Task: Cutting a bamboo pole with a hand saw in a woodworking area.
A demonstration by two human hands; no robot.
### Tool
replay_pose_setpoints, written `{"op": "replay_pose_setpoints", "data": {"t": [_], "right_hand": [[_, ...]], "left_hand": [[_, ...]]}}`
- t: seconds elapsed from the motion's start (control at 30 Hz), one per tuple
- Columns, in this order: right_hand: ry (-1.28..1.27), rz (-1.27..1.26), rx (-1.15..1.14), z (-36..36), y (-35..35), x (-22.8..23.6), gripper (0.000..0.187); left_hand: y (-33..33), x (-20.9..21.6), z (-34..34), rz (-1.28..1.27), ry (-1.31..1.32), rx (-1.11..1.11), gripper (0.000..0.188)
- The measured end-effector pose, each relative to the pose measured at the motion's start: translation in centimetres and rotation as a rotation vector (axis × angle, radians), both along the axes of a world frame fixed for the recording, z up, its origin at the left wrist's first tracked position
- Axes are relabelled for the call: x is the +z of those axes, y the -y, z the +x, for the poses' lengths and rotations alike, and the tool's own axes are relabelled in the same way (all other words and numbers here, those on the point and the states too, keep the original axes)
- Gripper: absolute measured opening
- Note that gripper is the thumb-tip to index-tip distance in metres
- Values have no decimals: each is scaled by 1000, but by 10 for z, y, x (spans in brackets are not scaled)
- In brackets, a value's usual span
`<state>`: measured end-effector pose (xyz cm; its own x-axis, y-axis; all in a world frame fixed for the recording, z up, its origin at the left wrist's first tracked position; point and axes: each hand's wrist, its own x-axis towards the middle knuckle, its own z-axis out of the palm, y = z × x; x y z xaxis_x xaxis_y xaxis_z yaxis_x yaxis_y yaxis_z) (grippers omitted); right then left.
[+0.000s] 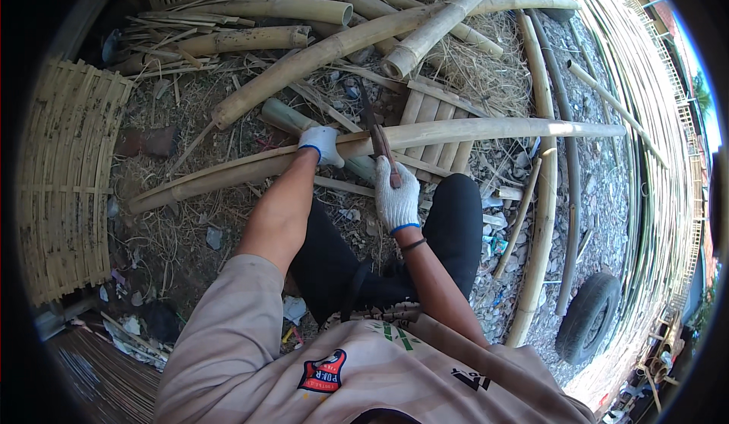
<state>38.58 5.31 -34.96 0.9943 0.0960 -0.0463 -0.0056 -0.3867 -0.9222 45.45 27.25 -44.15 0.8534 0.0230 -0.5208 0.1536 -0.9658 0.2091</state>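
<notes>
A long bamboo pole [486, 128] lies across in front of my knees, with a lengthwise split along its left part. My left hand [323, 147], in a white knit glove with a blue cuff, is closed around the pole left of the middle. My right hand [398, 198], gloved the same way, grips the wooden handle of a machete [380, 143]. Its dark blade crosses the pole just right of my left hand and points away from me; I cannot tell how deep it sits in the bamboo. Beneath the pole runs a shorter greenish bamboo piece [282, 115], partly hidden by my left hand.
Several thick bamboo poles [326, 48] lie crossed at the far side, near a slatted bamboo panel [433, 124]. A woven bamboo panel [72, 181] stands left. To the right are long poles [543, 234], a tyre [588, 318] and a row of thin bamboo strips [653, 120]. Debris litters the ground.
</notes>
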Motion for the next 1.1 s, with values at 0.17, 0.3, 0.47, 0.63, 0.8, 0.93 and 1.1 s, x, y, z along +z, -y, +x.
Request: {"op": "replay_pose_setpoints", "data": {"t": [0.17,0.3,0.47,0.63,0.8,0.93,1.1], "right_hand": [[-171,-79,38,-69,45,53,37],[-203,-64,47,-34,22,37,38],[-48,-104,80,-5,6,0,36],[-255,-14,19,-78,48,53,35],[57,-225,58,38,-6,-20,44],[-131,-102,54,-48,23,37,33],[-271,-28,26,-80,34,64,27]], "left_hand": [[-6,3,-9,14,-15,18,70],[-5,6,-5,28,-23,21,71],[-3,2,1,-2,-64,24,72],[-9,7,-9,2,-22,30,73],[20,-5,8,-11,-16,-6,72],[-11,3,-3,12,-35,38,72],[-20,4,-12,10,-53,54,69]]}}
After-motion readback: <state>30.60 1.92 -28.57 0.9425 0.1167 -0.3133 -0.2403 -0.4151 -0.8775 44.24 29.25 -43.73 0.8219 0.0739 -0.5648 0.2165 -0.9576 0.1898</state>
